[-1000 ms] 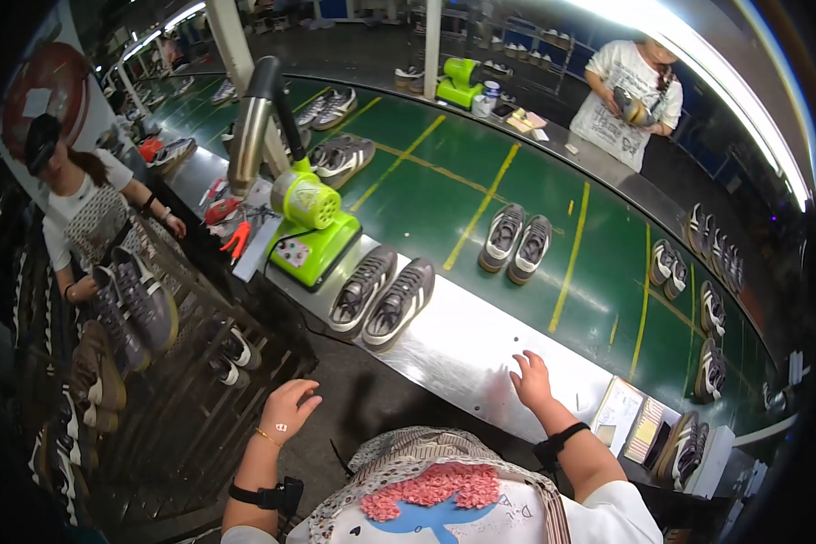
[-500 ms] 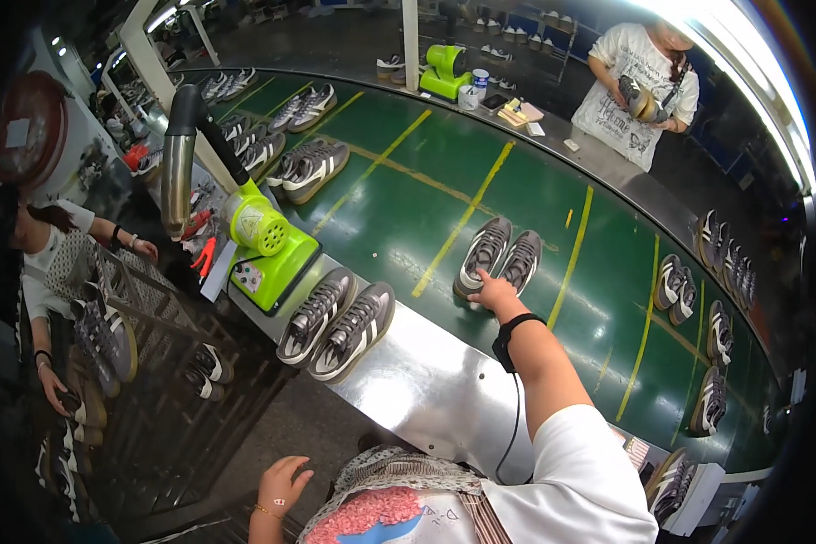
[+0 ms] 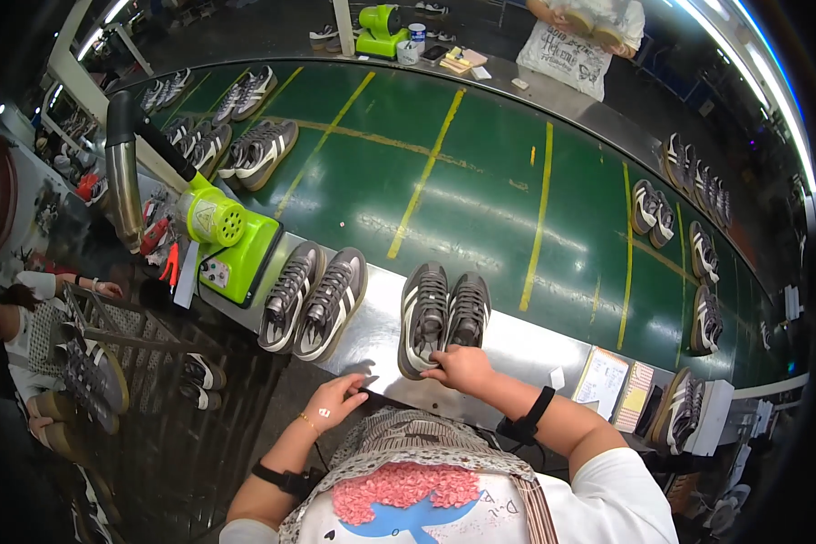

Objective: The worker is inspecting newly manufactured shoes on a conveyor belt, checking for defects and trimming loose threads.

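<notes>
A pair of grey sneakers with white stripes stands on the metal ledge in front of me: a left shoe and a right shoe, toes pointing away. My right hand is closed on their heels, the thumb at the left shoe's heel and the fingers mostly hidden behind the right one. My left hand hovers at the ledge's front edge, fingers loosely apart and holding nothing. To its upper left another matching pair of sneakers sits on the ledge.
A lime-green machine with a metal nozzle stands left. The green conveyor carries more sneakers at both ends. Papers and a boxed pair of shoes lie right. Co-workers are across and at left.
My right hand has drawn the pair of sneakers from the green conveyor onto the metal ledge towards me. My left hand has risen to the ledge edge. The view has shifted.
</notes>
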`<state>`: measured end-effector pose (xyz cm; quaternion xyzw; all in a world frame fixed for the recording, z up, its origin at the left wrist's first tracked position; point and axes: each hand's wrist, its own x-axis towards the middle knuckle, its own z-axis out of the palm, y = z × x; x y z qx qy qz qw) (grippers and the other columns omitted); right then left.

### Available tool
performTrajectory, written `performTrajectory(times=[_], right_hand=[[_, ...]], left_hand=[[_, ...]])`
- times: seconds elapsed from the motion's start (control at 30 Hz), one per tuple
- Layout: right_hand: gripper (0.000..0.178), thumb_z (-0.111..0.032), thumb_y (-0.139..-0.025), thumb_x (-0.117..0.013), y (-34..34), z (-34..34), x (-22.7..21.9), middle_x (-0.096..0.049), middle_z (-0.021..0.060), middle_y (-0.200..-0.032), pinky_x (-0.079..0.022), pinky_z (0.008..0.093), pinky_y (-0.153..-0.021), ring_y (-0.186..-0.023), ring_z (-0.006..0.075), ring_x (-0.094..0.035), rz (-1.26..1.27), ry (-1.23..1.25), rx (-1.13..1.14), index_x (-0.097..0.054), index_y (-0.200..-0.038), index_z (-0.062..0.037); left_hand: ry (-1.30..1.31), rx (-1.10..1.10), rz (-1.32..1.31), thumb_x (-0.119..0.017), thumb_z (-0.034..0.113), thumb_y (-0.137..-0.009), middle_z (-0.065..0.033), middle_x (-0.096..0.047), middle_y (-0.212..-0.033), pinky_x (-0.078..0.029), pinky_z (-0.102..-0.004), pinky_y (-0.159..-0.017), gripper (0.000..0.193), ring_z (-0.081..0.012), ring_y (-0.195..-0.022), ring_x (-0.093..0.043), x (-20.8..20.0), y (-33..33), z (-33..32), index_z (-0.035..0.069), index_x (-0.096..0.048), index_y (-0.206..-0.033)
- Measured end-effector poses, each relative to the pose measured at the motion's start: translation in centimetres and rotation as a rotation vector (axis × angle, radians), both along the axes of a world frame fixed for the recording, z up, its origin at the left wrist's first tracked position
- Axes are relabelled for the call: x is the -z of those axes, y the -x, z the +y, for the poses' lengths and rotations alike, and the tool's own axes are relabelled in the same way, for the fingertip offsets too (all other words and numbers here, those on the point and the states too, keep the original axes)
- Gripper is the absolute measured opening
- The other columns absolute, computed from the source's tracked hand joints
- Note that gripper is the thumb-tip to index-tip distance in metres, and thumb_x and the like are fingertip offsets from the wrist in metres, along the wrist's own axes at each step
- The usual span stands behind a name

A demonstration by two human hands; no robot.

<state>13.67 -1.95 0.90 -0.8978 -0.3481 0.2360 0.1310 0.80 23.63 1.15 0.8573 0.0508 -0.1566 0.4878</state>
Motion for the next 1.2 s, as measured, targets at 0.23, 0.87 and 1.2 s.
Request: performTrajectory(times=[0.23,0.87,1.2], right_hand=[[0.037,-0.018,-0.073,-0.065,6.9,-1.4,2.4,-0.053,0.0115,-0.088,-0.045,0.0381,-0.070,-0.084,0.0288,-0.054,-0.138,-0.320,0.511,-0.051,-0.104,-0.0052],[0.053,0.008,-0.069,-0.041,8.1,-2.9,5.7,-0.053,0.0123,-0.110,-0.046,0.0338,-0.081,-0.096,0.0237,-0.055,1.012,-1.213,1.373,-0.041,-0.121,-0.0006],[0.047,0.002,-0.078,-0.051,8.7,-1.6,1.3,-0.052,0.0066,-0.111,-0.042,0.0298,-0.086,-0.100,0.0160,-0.051,0.957,-1.120,1.089,-0.040,-0.123,-0.0052]], left_hand=[[0.011,0.097,0.205,-0.066,0.037,-0.074,-0.0263,-0.037,-0.127,-0.035,-0.0393,-0.094,0.090,-0.0357,-0.114,-0.042,8.4,-6.4,-3.5,-0.002,-0.012,-0.135],[0.855,-0.384,0.620,-0.046,-0.007,-0.068,-0.0115,-0.055,-0.105,-0.045,-0.0324,-0.082,0.049,-0.0227,-0.095,-0.055,6.4,-6.6,-1.1,0.002,-0.044,-0.116],[-0.090,0.065,-0.622,-0.060,0.016,-0.074,-0.0182,-0.031,-0.134,-0.027,-0.0413,-0.100,0.055,-0.0350,-0.122,-0.031,-1.2,-11.2,-1.1,0.011,-0.043,-0.126]])
